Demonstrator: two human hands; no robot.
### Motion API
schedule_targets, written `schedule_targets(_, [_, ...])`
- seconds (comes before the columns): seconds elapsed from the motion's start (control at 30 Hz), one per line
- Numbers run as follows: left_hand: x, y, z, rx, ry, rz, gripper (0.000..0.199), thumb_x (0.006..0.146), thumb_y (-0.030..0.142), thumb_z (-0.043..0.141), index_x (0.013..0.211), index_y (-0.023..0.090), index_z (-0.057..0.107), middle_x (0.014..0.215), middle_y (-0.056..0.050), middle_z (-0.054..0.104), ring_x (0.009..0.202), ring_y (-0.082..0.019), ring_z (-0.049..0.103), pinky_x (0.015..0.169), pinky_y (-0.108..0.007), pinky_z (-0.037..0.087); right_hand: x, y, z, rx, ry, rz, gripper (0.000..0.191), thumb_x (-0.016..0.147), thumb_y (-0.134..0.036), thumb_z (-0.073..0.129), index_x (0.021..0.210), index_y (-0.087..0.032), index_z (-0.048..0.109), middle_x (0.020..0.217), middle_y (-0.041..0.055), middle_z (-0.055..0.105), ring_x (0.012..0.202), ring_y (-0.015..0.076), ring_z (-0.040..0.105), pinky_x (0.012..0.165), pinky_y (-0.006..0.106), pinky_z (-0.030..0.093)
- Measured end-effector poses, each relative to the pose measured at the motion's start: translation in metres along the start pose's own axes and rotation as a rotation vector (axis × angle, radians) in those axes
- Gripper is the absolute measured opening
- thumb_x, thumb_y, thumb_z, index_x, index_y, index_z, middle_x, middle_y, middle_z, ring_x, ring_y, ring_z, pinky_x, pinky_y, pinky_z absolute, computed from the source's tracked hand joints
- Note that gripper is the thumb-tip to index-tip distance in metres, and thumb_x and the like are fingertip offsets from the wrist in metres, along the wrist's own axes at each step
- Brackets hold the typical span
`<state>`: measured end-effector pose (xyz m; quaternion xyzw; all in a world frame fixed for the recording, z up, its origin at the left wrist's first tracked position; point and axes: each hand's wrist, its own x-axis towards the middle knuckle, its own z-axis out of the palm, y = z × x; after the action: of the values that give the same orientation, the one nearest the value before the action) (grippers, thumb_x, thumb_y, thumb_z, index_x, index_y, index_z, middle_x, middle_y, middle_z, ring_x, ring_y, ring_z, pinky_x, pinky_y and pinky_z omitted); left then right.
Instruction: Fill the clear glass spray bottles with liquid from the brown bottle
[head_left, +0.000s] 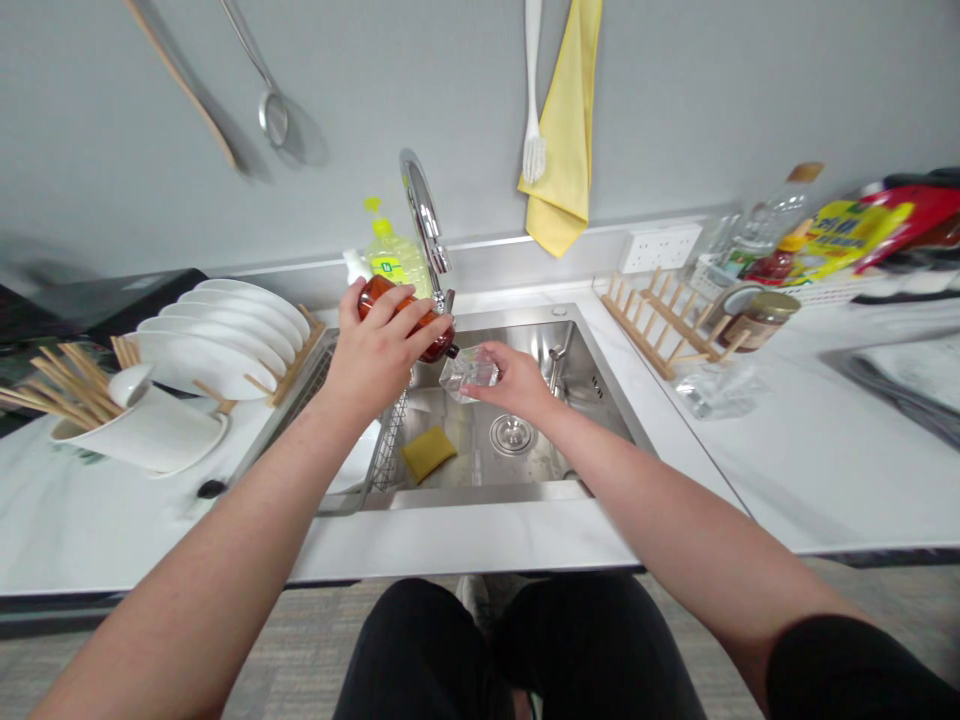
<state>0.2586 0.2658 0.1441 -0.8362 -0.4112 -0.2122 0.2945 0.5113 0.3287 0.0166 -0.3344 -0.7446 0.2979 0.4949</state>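
Note:
My left hand (379, 345) is wrapped round a brown bottle (435, 335), which tilts with its dark mouth down and to the right. That mouth is at the rim of a clear plastic cup (469, 375), gripped by my right hand (517, 380). Whether liquid is flowing cannot be made out. Both hands are above the steel sink (480, 493). A yellow sponge (428, 453) lies on the sink floor below them. On a counter patch at the left is a small black cap (211, 489).
The faucet (424, 210) and a green pump bottle (394, 262) stand behind my hands. At left are racked white plates (217, 335) and a chopstick holder (161, 430). A wooden rack (667, 320), a jar (761, 318) and crumpled clear plastic (720, 388) are at right.

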Motion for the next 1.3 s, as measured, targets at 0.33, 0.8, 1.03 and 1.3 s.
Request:
schedule_targets(0.33, [0.008,0.001,-0.013,0.007,0.016,0.060,0.067,0.101,0.004,0.063,0.154,0.045,0.069,0.157,-0.004,0.075,0.159,-0.037,0.058,0.138,-0.083,0.024,-0.002,-0.004,0.002,0.042,0.001,0.009,0.067,0.075,-0.053,0.104,0.131,-0.028,0.077,0.116,0.0056,0.086,0.104,0.0307,0.082,0.093,0.047,0.067])
schedule_targets(0.8, [0.022,0.009,-0.043,-0.119,-0.108,0.014,0.054,0.104,0.005,0.062,0.147,0.036,0.071,0.154,-0.001,0.075,0.162,-0.029,0.054,0.146,-0.076,0.014,-0.003,-0.008,0.003,0.104,-0.010,0.038,0.070,0.075,-0.052,0.104,0.135,-0.030,0.077,0.123,0.0063,0.087,0.110,0.0322,0.083,0.098,0.050,0.070])
schedule_targets(1.03, [0.023,0.010,-0.040,-0.108,-0.103,-0.004,0.051,0.108,0.006,0.058,0.145,0.037,0.071,0.160,0.003,0.072,0.165,-0.027,0.052,0.146,-0.074,0.007,-0.003,-0.004,0.005,0.145,0.009,0.049,0.071,0.074,-0.053,0.105,0.135,-0.030,0.076,0.123,0.0057,0.086,0.110,0.0322,0.083,0.098,0.051,0.071])
schedule_targets(1.3, [0.021,0.007,-0.037,-0.107,-0.122,0.007,0.047,0.111,0.013,0.057,0.152,0.034,0.067,0.165,-0.001,0.070,0.168,-0.030,0.048,0.146,-0.074,0.003,-0.003,-0.009,0.002,0.115,0.003,0.049,0.070,0.076,-0.053,0.104,0.135,-0.030,0.075,0.123,0.0059,0.086,0.105,0.0304,0.082,0.096,0.050,0.071])
